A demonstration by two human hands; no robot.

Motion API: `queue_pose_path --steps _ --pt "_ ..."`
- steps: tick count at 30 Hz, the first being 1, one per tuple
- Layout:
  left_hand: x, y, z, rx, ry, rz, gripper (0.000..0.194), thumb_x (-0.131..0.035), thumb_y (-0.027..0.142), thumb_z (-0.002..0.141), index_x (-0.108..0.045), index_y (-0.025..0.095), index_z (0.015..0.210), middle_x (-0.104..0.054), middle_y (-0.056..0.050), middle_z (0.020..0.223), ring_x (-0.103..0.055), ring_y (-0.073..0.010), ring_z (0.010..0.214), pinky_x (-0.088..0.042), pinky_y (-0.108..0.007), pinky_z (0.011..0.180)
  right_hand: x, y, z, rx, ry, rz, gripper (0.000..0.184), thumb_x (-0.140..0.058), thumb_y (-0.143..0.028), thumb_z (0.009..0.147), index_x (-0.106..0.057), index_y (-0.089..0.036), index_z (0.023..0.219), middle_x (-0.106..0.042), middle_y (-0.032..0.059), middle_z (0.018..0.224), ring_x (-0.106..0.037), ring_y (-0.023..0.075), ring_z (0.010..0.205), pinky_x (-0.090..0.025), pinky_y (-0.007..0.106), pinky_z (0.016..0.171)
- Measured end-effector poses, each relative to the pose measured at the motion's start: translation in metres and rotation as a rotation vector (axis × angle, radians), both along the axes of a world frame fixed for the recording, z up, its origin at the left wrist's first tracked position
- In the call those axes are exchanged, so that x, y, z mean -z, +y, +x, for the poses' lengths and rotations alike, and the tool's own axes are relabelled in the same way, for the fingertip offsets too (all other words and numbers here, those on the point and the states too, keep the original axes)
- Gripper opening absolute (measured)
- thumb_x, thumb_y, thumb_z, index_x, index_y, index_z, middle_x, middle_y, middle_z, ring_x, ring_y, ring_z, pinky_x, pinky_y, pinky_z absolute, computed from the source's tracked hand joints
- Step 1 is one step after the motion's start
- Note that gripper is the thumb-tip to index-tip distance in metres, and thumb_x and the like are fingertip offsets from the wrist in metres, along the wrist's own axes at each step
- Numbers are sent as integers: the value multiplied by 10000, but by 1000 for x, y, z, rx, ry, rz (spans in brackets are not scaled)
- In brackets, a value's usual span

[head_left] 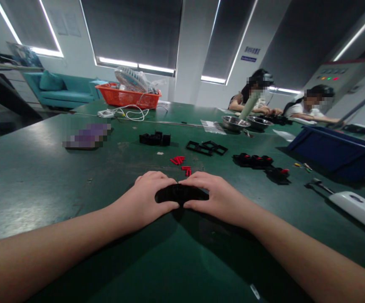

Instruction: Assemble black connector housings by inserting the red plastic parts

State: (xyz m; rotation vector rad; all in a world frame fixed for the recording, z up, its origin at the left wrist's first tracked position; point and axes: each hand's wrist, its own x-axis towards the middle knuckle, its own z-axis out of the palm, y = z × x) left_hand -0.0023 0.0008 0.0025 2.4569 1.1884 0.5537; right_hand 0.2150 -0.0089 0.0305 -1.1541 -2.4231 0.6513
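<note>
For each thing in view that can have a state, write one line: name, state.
Left hand: curled, gripping
Right hand: curled, gripping
Black part: held between them, partly hidden
Red pieces: loose, in two clusters
Black frames: lying loose
White cable: loosely looped
Orange basket: filled
Blue bin: upright, contents hidden
Panel lights: lit

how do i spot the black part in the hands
On the green table, find the loose red pieces. Closer in, the left hand and right hand almost meet around the black part. Unlike the black frames lying farther off, it is held.
</note>
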Motion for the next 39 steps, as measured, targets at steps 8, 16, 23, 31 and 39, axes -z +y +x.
queue_pose_path --steps 8,16,23,31,39 --pt "0 0 -1 4 -10 -19 300 -695 316 825 -705 227 1112 -677 -91 1138 -549 -313 1157 -423 -503 1013 0 0 0 -1 -8 -1 364 -746 -177 806 -697 -187 1166 -707 82 1108 -643 222 1027 -495 374 920" --pt "0 0 -1 5 -18 -43 316 -702 296 821 -706 214 1127 -670 -91 1141 -543 -307 1151 -413 -492 1013 0 0 0 -5 -16 -8 356 -748 -164 806 -697 -176 1159 -707 80 1102 -642 217 1021 -494 365 918" --pt "2 2 -1 9 -28 -32 307 -706 287 816 -712 220 1116 -669 -82 1119 -542 -300 1137 -413 -487 1005 2 1 1 -14 -16 4 360 -752 -173 807 -693 -177 1162 -707 80 1106 -643 218 1023 -493 365 918" --pt "0 1 0 10 -18 -49 316 -704 295 817 -712 219 1124 -672 -83 1138 -544 -300 1144 -409 -482 1016 2 1 2 -37 -9 2 355 -744 -170 813 -693 -135 1163 -705 93 1103 -643 209 1010 -490 347 907" --pt "2 0 -1 1 -22 -33 329 -696 316 819 -704 228 1135 -656 -88 1145 -558 -294 1118 -428 -485 1000 2 1 2 -17 -22 14 367 -747 -178 812 -685 -164 1173 -705 85 1116 -646 210 1021 -492 356 911"
